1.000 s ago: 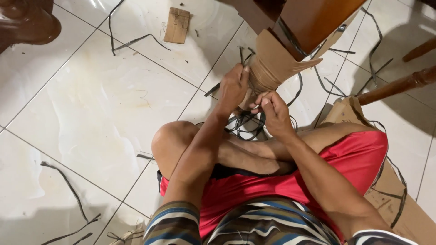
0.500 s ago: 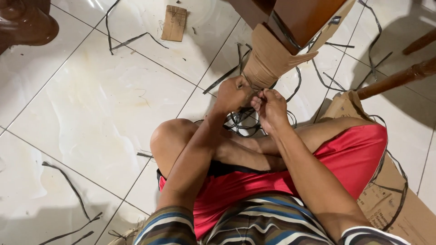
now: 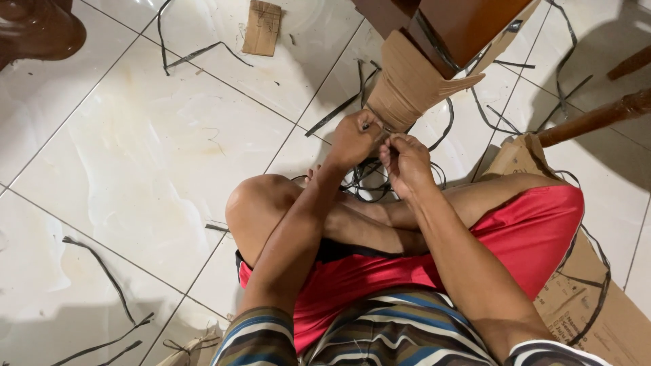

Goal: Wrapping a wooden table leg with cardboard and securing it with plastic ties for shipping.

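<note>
Person sat cross-legged on the tile floor (image 3: 135, 169), red shorts (image 3: 515, 237) and striped shirt (image 3: 380, 339) nearest the camera. Flattened cardboard sheet (image 3: 597, 318) lay under the right leg, a black strap across it.

Both forearms reached forward over the knees. Left hand (image 3: 352, 139) and right hand (image 3: 405, 163) were just beside each other, fingers pinched together on a thin black strap end (image 3: 377, 129) at the base of the cardboard-wrapped furniture leg (image 3: 413, 85). Both grips clenched on that strap; exact finger contact was too small to resolve. A tangle of loose black straps (image 3: 363, 179) sat on the floor directly below the hands.

Beyond the hands, the cardboard wrap flared open around a dark wood piece (image 3: 468, 27). More cut strap pieces (image 3: 196, 53) were scattered over the tiles. A small cardboard scrap (image 3: 262, 27) lay at the far edge, another wooden leg (image 3: 597, 118) off to the right.
</note>
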